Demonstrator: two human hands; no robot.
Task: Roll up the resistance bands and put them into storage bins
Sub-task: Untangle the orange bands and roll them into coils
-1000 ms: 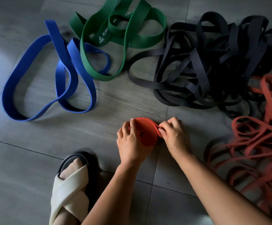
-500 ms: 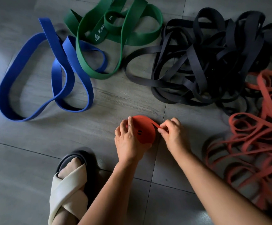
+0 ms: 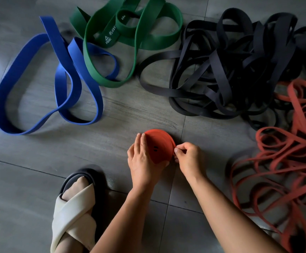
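**Entry 1: red roll** [image 3: 160,148]. This is the band I am tracking. It is being held low over the floor [image 3: 112,115] between both hands, wound into a flat disc with two small dark marks on its face. I cannot tell whether it is touching the tiles.

**Entry 2: left hand** [image 3: 142,159]. It is gripping the disc, with the fingers curling over the far left rim and the thumb tucking under the near edge.

**Entry 3: right hand** [image 3: 189,157]. It is pinching the band's loose end against the right rim. A second ago that end was standing off the top of the disc as a short free strip. Now it is lying nearly flush, and the pinch is sitting lower on the rim. I am reading this as the last turn closing, so this band is nearly ready for a bin.

**Entry 4: storage bin.** None is showing in my view.

**Entry 5: unrolled stock.**
- blue band [image 3: 48,79], lying at far left
- green band [image 3: 130,33], overlapping it
- black bands [image 3: 230,70], tangling in a heap
- loose red bands [image 3: 285,152], sprawling at right

I am judging that most of the task is remaining.

**Entry 6: sandal** [image 3: 75,207]. It is resting beside the left forearm.
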